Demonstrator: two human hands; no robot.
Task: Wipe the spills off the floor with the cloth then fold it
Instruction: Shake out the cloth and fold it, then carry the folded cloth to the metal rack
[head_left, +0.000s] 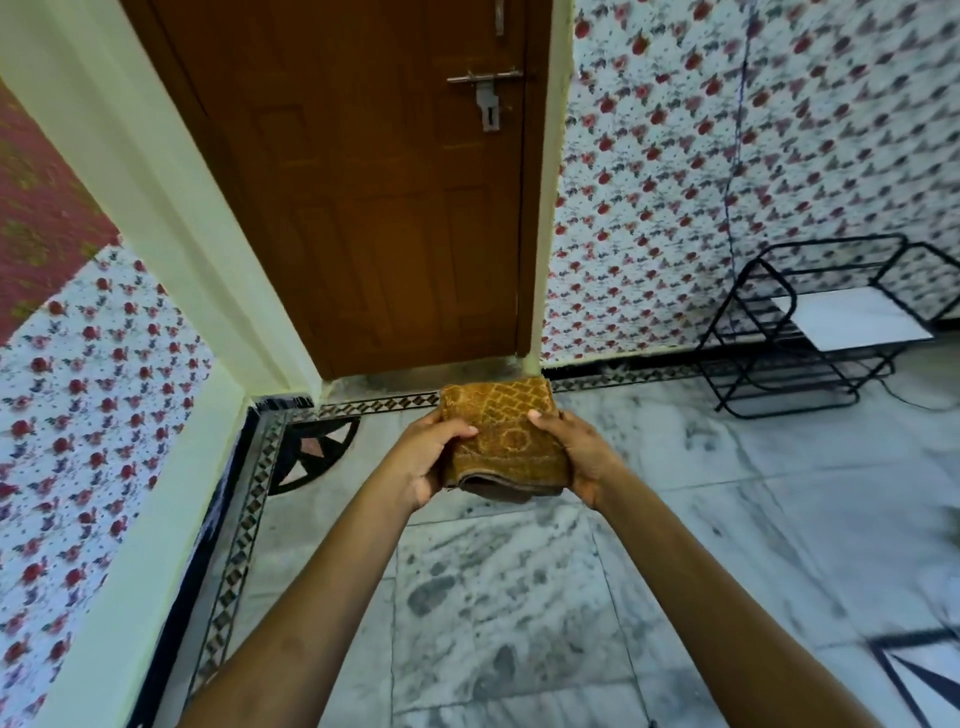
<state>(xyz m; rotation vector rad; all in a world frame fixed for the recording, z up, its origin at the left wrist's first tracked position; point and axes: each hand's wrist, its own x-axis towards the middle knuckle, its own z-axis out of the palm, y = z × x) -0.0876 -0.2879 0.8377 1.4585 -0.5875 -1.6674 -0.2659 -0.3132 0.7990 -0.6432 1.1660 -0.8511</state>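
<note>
Together, our fingers (460, 430) curl round the folded cloth (506, 436): the left hand (428, 457) grips its left edge, the right hand (579, 452) its right, thumbs pressed on top. We hold the cloth up between both hands, above the marble floor (493, 571). Beyond the fingers stands a brown door (374, 182); off to their right, against the flowered wall (675, 182), sits a black wire rack (763, 358) with a white board (857, 322) on it.

Brown panelled wooden door (363, 208) stood shut, steel slide bolt (485, 79) sat near its right edge, cream door frame (156, 171) ran alongside, rose-patterned wallpaper (675, 182) covered the walls, black wire rack (779, 364) stood by the right wall, white slab (857, 318) lay on it.
</note>
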